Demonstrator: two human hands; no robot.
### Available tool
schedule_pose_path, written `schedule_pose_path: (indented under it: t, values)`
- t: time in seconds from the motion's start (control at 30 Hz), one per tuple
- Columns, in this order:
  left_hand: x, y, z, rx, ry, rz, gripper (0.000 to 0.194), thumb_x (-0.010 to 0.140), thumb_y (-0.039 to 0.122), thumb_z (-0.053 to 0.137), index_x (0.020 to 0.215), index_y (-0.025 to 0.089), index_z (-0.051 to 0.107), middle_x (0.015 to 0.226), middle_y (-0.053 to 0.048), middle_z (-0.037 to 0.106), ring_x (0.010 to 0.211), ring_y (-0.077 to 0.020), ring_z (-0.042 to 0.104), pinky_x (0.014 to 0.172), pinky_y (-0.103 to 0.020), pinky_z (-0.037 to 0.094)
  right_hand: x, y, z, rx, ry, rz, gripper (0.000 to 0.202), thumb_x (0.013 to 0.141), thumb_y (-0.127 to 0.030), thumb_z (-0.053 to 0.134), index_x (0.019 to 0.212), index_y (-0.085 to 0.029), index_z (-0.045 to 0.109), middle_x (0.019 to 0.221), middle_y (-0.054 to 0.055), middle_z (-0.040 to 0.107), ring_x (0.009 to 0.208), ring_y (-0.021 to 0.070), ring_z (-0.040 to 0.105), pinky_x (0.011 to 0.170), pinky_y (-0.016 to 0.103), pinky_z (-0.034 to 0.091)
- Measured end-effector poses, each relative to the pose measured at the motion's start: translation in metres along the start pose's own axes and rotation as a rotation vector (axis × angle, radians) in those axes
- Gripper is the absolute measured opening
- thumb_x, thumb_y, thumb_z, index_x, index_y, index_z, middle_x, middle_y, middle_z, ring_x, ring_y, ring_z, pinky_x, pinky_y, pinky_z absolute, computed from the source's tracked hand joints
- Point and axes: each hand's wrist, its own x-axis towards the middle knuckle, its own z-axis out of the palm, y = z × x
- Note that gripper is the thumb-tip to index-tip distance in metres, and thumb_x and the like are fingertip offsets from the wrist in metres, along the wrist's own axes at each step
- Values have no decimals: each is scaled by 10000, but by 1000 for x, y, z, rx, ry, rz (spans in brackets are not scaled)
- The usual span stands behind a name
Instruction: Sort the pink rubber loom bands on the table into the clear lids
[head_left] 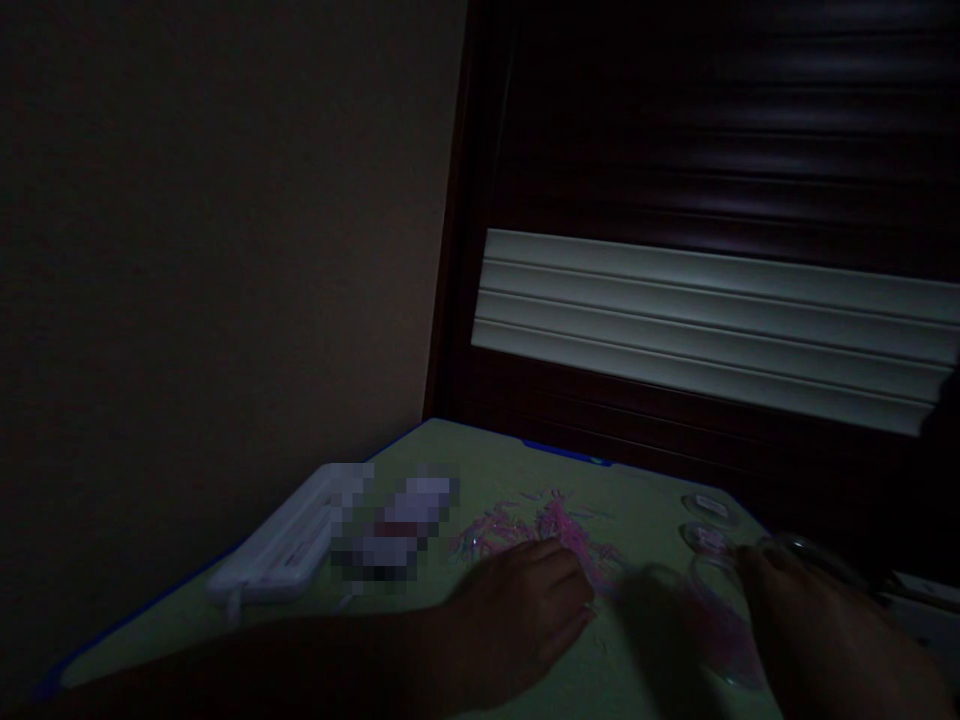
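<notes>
head view: pile (559, 525) nearest the left hand (525, 610)

the pink pile lies on the surface (472, 450), just past the left hand's knuckles and spilling rightward beyond its fingers; its pieces point many ways, so no clear long axis. the right hand (817, 600) is farther off, over the right side of a clear tub (724, 640) with pink inside. the left fingers curl down at the pile's near edge; whether either of the hands grips anything, i cannot tell in this gloom.
</notes>
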Motion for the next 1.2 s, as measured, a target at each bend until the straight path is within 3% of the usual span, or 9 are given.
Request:
schedule_pose_path:
  t: [0.13, 0.33, 0.47, 0.73, 0.93, 1.03, 1.1, 1.2]
  values:
    - [0, 0, 0, -10, -1, -6, 131, 897, 187, 402, 909, 154, 528, 868, -39, 542, 829, -161, 490, 779, -300, 401, -2, 5, 3, -15, 14, -28, 296, 710, 15, 388, 723, -188, 603, 699, 87, 645, 610, 244, 619, 509, 352, 435]
    - [-1, 0, 1, 2, 10, 5, 139, 900, 197, 399, 884, 152, 530, 850, -41, 545, 816, -163, 491, 779, -307, 399, -4, 8, 9, -70, 128, -134, 276, 692, 6, 407, 730, -176, 611, 654, 114, 638, 564, 269, 618, 423, 346, 413]
    - [-1, -1, 2, -3, 13, 7, 127, 893, 203, 415, 904, 153, 531, 859, -40, 544, 821, -162, 490, 782, -305, 399, -4, 7, 10, -47, 131, -146, 288, 667, 13, 413, 702, -190, 614, 652, 106, 645, 532, 269, 614, 398, 346, 416]
    - [-1, 0, 1, 24, -10, -1, 131, 899, 189, 400, 899, 158, 527, 861, -32, 543, 828, -157, 487, 791, -300, 393, -2, -3, 5, 20, 77, -130, 341, 686, 15, 393, 854, -121, 656, 762, 146, 664, 608, 268, 629, 532, 409, 481]
    - [-1, 0, -1, 22, -6, -5, 111, 890, 169, 413, 885, 159, 523, 862, -32, 541, 819, -156, 489, 774, -291, 393, 3, -11, 4, 55, 135, -295, 403, 672, -16, 425, 997, -145, 625, 979, 141, 647, 823, 265, 621, 663, 391, 495]
    - [-2, -1, 0, 16, -16, -9, 106, 884, 170, 419, 861, 159, 521, 865, -35, 540, 811, -163, 491, 747, -291, 397, 7, -23, -1, 49, 185, -380, 402, 625, 7, 445, 924, -163, 653, 877, 120, 670, 748, 251, 634, 617, 355, 504]
    - [-3, -2, 2, 21, -15, -10, 109, 881, 165, 417, 865, 158, 525, 860, -35, 538, 807, -164, 492, 733, -290, 399, 9, -32, -3, 121, 113, -442, 381, 608, 30, 444, 826, -198, 658, 819, 73, 675, 678, 213, 633, 584, 310, 499]
    - [-3, -2, 5, 58, -32, 36, 117, 878, 152, 416, 846, 149, 528, 837, -39, 535, 796, -160, 491, 736, -288, 399, 9, -40, -2, 226, 6, -463, 394, 623, 51, 447, 833, -221, 639, 795, 29, 663, 687, 185, 621, 628, 293, 482]
